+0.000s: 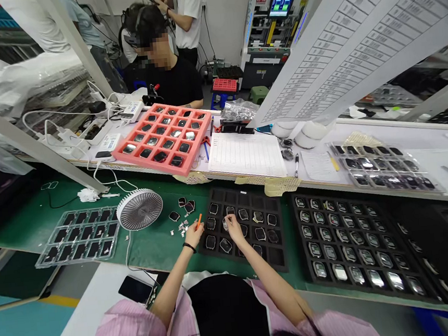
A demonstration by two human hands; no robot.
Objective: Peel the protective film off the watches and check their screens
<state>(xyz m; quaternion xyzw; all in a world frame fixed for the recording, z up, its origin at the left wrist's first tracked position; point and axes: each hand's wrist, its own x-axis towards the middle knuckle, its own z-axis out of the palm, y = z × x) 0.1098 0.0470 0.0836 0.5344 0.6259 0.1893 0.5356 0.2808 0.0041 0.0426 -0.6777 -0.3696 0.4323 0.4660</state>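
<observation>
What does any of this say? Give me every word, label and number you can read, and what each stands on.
Nothing is legible: the printed table on the hanging sheet, the ruled form on the bench and the machine's screen are all too small or blurred to read.

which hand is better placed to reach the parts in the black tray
Right, probably: the right hand is directly over the black tray, while the left hand sits at the tray's edge, holding a slim orange tool.
</observation>
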